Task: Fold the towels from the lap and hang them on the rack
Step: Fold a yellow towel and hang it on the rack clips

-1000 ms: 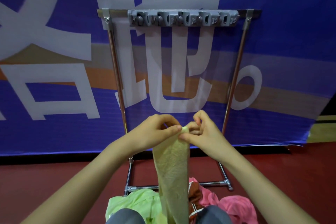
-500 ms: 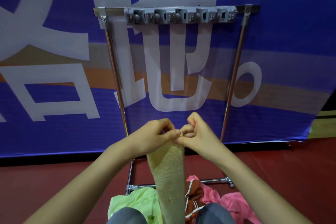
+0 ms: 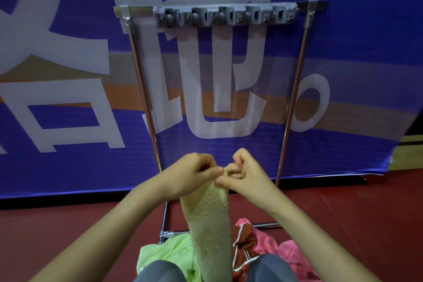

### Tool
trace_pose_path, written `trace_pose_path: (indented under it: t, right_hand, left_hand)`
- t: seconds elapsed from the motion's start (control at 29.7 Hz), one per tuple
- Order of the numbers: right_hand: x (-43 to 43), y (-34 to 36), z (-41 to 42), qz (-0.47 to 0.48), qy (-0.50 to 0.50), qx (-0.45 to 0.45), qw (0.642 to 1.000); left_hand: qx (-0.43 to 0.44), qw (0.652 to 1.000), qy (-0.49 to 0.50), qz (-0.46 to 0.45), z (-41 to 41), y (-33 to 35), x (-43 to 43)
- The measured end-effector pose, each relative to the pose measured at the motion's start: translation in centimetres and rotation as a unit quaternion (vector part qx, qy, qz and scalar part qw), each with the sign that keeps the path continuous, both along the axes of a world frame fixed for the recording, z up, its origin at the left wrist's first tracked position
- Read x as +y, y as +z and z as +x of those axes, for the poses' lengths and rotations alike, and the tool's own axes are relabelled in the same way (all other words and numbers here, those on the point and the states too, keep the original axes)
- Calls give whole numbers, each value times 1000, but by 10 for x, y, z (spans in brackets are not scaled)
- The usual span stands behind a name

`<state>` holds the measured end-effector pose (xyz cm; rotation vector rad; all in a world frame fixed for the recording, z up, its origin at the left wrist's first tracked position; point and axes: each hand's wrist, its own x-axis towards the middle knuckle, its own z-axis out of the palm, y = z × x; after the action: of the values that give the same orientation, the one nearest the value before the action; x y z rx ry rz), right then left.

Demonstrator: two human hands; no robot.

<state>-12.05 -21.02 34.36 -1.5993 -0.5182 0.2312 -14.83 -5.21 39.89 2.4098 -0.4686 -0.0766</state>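
A pale yellow textured towel [image 3: 209,220] hangs in a narrow strip from my two hands down to my lap. My left hand [image 3: 192,173] pinches its top edge from the left, and my right hand [image 3: 246,175] pinches the same top end from the right, fingertips nearly touching. Straight ahead stands the metal rack [image 3: 295,89], its top bar carrying a grey strip of clips [image 3: 225,16] with nothing hung on it. On my lap lie a light green towel [image 3: 167,256], a dark red towel with white trim [image 3: 245,242] and a pink towel [image 3: 290,256].
A blue banner with large white characters [image 3: 68,52] covers the wall right behind the rack. The floor [image 3: 354,217] is dark red. The rack's base bars [image 3: 174,233] lie on the floor just beyond my knees [image 3: 272,268].
Both hands with the yellow towel's top end have dropped slightly and drawn nearer to me. The towel's top is pinched tighter, with less of it showing between the fingers.
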Motion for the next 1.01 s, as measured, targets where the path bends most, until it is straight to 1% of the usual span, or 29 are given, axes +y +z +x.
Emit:
trace_pose_path:
  t: [0.17, 0.3, 0.51, 0.67, 0.88, 1.01]
  right_hand:
    - [1, -18, -2, 22, 12, 23, 999]
    - [-1, -43, -2, 26, 40, 84, 995]
    - [3, -80, -7, -44, 48, 144, 987]
    - [5, -96, 0, -99, 61, 156, 981]
    - [10, -94, 14, -80, 42, 159, 983]
    - [1, -77, 21, -65, 48, 134, 988]
  left_hand:
    - [-19, 1000, 4, 1, -2, 2, 4]
    - [-39, 999, 18, -17, -4, 8, 9]
    - [-73, 995, 53, -47, -4, 26, 15]
    - [-144, 986, 69, -40, 1, 58, 23]
    - [-223, 964, 147, -17, 4, 79, 59]
    - [-241, 939, 244, -23, 6, 72, 83]
